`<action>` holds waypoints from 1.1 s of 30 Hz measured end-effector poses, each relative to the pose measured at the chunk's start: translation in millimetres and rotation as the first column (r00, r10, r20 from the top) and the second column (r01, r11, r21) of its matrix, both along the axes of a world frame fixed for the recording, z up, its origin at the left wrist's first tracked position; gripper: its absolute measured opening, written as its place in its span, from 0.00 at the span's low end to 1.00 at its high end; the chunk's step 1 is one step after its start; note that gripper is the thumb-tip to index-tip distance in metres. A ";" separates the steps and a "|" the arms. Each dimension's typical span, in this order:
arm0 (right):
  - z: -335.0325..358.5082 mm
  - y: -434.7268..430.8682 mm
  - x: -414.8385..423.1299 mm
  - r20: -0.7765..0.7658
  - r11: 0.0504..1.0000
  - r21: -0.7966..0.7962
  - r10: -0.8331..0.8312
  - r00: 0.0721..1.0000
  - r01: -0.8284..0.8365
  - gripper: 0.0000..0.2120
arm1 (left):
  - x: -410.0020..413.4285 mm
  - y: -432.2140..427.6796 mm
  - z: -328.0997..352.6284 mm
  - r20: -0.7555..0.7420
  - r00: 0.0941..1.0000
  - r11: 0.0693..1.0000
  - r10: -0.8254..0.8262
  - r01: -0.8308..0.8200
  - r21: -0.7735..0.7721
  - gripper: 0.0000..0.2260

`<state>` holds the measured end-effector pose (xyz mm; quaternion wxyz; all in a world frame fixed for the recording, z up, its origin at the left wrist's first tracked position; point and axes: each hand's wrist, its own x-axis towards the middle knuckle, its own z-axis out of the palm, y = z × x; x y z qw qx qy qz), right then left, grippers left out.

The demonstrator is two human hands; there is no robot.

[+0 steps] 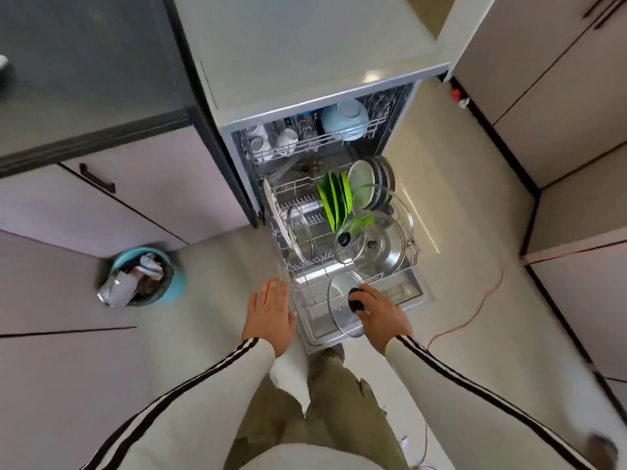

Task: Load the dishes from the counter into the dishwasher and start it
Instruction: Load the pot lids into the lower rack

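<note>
Right hand (380, 312): curled round the black knob (356, 300) of a glass lid (342, 310), holding it just above the open dishwasher door (407, 290)
Left hand (271, 312): flat, fingers spread, empty, hovering left of the door edge
Glass lid in hand: tilted, near the front of the lower rack (339, 232), not in it yet
Lower rack: pulled right out and pretty packed; green plates (334, 198) upright mid-rack, pale plates (368, 183) stacked on edge behind them, two more glass lids (349, 244) leaning on a steel bowl or pan (386, 245) at the front right, clear glass dish (300, 232) on the left
Upper rack (315, 137): white cups (271, 140) on the left, light blue bowl (344, 122) on the right
Bench (305, 35): pale top right over the dishwasher (237, 144), no dishes visible on it
Floor: blue bin (169, 283) stuffed with rubbish off to the left, red cable (475, 313) trailing on the right
</note>
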<state>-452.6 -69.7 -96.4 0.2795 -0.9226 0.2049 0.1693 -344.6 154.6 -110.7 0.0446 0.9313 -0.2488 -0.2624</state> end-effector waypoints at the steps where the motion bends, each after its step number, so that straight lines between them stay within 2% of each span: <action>1: -8.6 -11.8 7.4 -0.027 1.000 0.021 0.000 1.000 0.000 0.13 | 1.7 -7.1 -7.9 -0.010 0.999 0.999 0.034 -0.034 0.011 0.29; 4: -44.8 -44.5 39.5 -0.068 0.997 0.071 0.004 0.998 0.001 0.13 | 12.4 -28.3 -38.4 -0.026 0.986 0.985 0.163 -0.162 0.053 0.30; 6: -74.1 -62.1 64.5 -0.067 0.995 0.090 -0.028 0.997 0.034 0.13 | 24.1 -41.4 -65.9 -0.037 0.980 0.979 0.194 -0.191 0.065 0.30; 12: -207.3 -93.4 134.5 -0.041 0.982 0.185 -0.038 0.998 0.045 0.17 | 72.1 -79.2 -190.3 -0.098 0.979 0.981 0.176 -0.167 0.093 0.32; 19: -315.4 -88.5 154.9 -0.081 0.954 0.296 -0.026 0.996 0.049 0.16 | 92.1 -90.8 -303.0 -0.173 0.980 0.989 0.098 -0.076 0.130 0.34; 24: -354.0 -89.0 167.3 -0.084 0.953 0.301 0.007 0.996 0.019 0.15 | 88.7 -83.5 -339.6 -0.171 0.981 0.991 0.089 -0.070 0.113 0.35; 28: -360.0 -91.8 177.7 -0.018 0.949 0.306 0.091 0.996 -0.082 0.15 | 85.5 -81.5 -350.2 -0.200 0.973 0.988 0.116 -0.092 0.127 0.35; 33: -356.4 -88.9 171.1 0.111 0.934 0.342 0.068 0.991 -0.102 0.14 | 82.5 -84.2 -350.3 -0.211 0.969 0.987 0.127 -0.103 0.123 0.35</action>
